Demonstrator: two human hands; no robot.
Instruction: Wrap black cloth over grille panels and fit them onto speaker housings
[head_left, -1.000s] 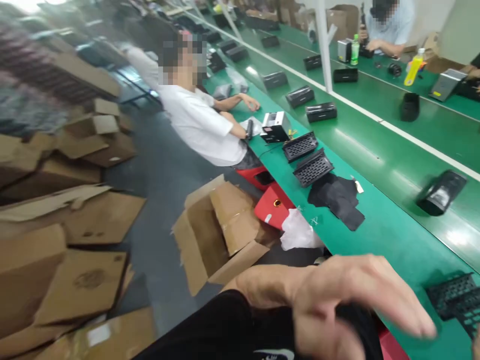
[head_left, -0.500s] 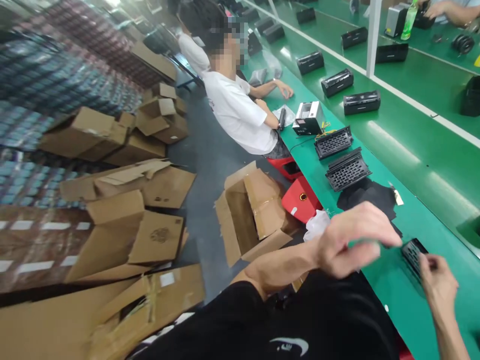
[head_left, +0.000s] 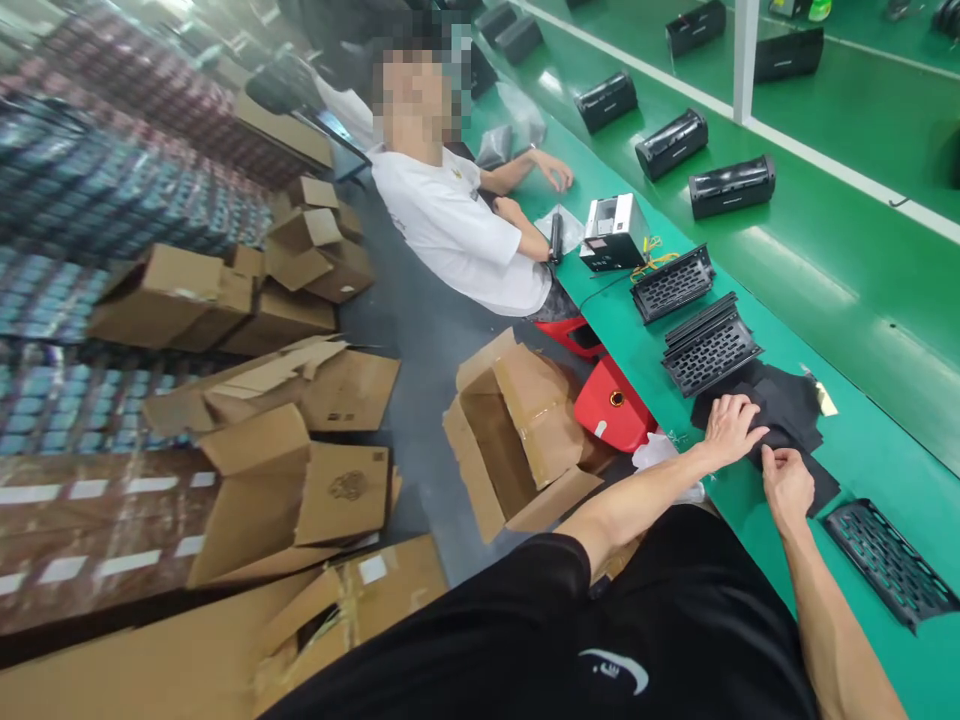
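My left hand lies flat with fingers spread on a pile of black fabric sheets on the green table. My right hand pinches the near edge of that pile. A black perforated grille lies on the table just right of my right hand. A stack of the same grilles sits beyond the fabric, and another grille lies further on.
A person in a white shirt sits further along, beside a small white box. Black speaker bodies lie on the conveyor. Red stools, an open carton and several flattened cartons crowd the floor at left.
My left hand dropped from mid-air onto the black fabric pile. My right hand let go of the grille, which now lies on the table, and moved to the fabric's edge.
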